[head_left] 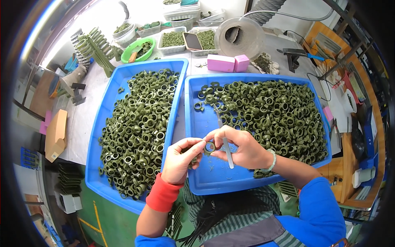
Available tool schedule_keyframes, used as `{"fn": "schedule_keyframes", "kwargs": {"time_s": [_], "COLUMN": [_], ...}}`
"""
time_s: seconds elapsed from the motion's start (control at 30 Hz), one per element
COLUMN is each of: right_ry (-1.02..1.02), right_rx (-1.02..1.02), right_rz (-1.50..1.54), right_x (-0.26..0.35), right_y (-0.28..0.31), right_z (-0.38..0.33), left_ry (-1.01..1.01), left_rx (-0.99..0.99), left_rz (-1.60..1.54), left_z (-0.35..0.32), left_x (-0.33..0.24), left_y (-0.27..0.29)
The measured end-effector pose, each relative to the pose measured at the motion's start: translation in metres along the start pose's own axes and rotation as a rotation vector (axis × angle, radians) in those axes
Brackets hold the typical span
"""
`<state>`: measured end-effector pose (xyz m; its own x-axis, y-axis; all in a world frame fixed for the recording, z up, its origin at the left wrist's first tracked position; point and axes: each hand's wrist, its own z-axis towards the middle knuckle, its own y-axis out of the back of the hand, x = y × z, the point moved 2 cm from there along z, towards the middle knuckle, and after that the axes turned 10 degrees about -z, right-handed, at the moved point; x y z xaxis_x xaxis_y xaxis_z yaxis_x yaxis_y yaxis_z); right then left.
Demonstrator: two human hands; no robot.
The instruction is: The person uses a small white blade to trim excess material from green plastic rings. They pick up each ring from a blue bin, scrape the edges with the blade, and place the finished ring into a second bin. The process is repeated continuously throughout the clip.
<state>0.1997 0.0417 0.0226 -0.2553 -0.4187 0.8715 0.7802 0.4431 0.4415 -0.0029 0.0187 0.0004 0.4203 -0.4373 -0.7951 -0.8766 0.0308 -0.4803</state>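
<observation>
The left hand and the right hand meet over the near left part of the right blue tray. Between their fingertips sits 1 green ring, pinched by the left thumb and forefinger and touched by the right fingers. The left hand is curled nearly closed, and more green pieces seem to be tucked in its palm, though they are mostly hidden. The right hand is closed around a thin grey blade tool, whose near end pokes out below the hand and whose far end points into the tray; how it meets the ring is covered by the fingers.

A heap of green rings fills the far and right parts of that tray. The left blue tray holds a second heap of rings, its near corner cut off by the left forearm with its red wristband. On the far counter stand 2 pink blocks, a green bowl and clear tubs, blurred and bent by the lens.
</observation>
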Motion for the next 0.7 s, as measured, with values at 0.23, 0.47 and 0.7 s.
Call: {"fn": "schedule_keyframes", "kwargs": {"time_s": [0.23,0.47,0.7], "right_ry": [-0.237,0.149,-0.182], "right_rx": [-0.116,-0.280,-0.249], "right_rz": [0.369,-0.246,0.434], "right_x": [-0.015,-0.006,-0.015], "right_y": [-0.007,0.002,-0.007], "right_z": [-0.010,-0.010,-0.008], "left_ry": [-0.033,0.009,-0.199], "left_rx": [0.043,0.050,0.102], "left_rz": [0.019,-0.060,0.152], "left_z": [-0.001,0.000,-0.005], "left_x": [0.004,0.003,0.002], "left_y": [-0.002,-0.009,-0.006]}}
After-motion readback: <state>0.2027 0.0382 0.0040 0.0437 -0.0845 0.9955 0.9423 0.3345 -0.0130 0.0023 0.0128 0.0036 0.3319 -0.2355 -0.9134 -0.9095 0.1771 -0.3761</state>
